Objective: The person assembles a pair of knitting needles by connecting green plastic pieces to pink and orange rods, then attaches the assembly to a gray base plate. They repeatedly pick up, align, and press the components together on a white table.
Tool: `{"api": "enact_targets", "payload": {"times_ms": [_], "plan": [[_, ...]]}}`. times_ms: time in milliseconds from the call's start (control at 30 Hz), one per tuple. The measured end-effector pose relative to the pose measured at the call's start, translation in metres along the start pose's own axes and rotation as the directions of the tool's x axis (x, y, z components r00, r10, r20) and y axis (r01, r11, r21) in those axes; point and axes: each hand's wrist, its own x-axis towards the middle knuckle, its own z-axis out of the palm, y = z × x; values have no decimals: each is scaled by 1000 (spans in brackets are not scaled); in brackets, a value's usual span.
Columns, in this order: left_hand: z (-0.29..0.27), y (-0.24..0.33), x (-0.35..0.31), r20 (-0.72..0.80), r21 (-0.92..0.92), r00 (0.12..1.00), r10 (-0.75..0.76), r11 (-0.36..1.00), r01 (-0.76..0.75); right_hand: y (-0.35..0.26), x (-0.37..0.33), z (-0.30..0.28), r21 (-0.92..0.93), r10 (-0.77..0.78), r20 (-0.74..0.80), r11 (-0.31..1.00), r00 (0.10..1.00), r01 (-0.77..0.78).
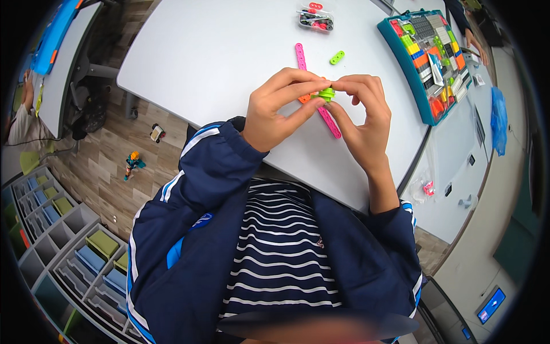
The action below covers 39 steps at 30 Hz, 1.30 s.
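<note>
Over the white table, my left hand and my right hand meet, fingertips pinched round a bright green building piece. An orange piece shows beside it, partly behind my left fingers. Under my hands, a pink perforated strip slants toward me; whether it is joined to the green piece I cannot tell. Beyond my left hand another length of pink perforated strip sticks out. A short green perforated strip lies loose on the tabletop, farther off than my fingers.
A clear box with black and red small parts stands at the back. On the right lies a teal case of sorted, coloured building parts. A blue plastic bag is farther right. Grey shelving with bins stands lower left.
</note>
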Motion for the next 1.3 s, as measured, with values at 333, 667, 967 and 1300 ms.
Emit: {"api": "enact_targets", "payload": {"times_ms": [333,667,967,1300], "plan": [[-1,0,-2,-13,-307,970,-242,924,227,0,3,0,117,8,-48,993,999,-2],[-4,-1,2,249,-562,812,-527,605,565,4,-1,4,5,-28,-62,1000,998,29],[-6,-5,2,254,-578,797,-548,575,579,8,2,2,104,21,-92,995,996,-11],[2,-4,-2,198,-508,843,-500,683,524,7,-4,5,542,340,189,746,921,-386]]}}
